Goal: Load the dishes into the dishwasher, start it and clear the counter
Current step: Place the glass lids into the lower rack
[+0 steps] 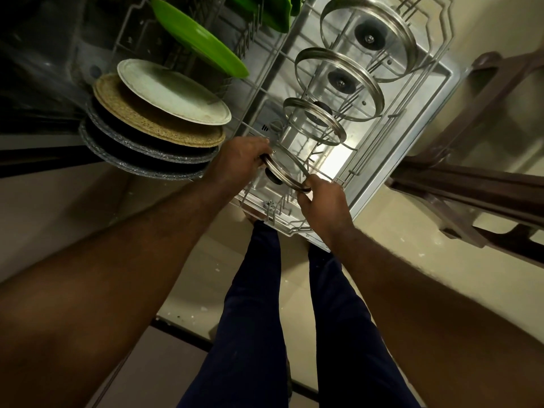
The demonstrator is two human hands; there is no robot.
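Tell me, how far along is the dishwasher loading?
Done: plates and three glass lids already stand in the pulled-out rack. In hand: the left hand and right hand grip a fourth lid over the rack's near end. Left: seating that lid, closing up and starting the wash; the counter is out of view.

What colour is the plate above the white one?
Bright green. The plate shows best in the head view.

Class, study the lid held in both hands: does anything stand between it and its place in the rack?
Nothing visible does. The left hand and right hand grip the lid by its rim, down among the rack wires; the nearest standing lid stands farther back.
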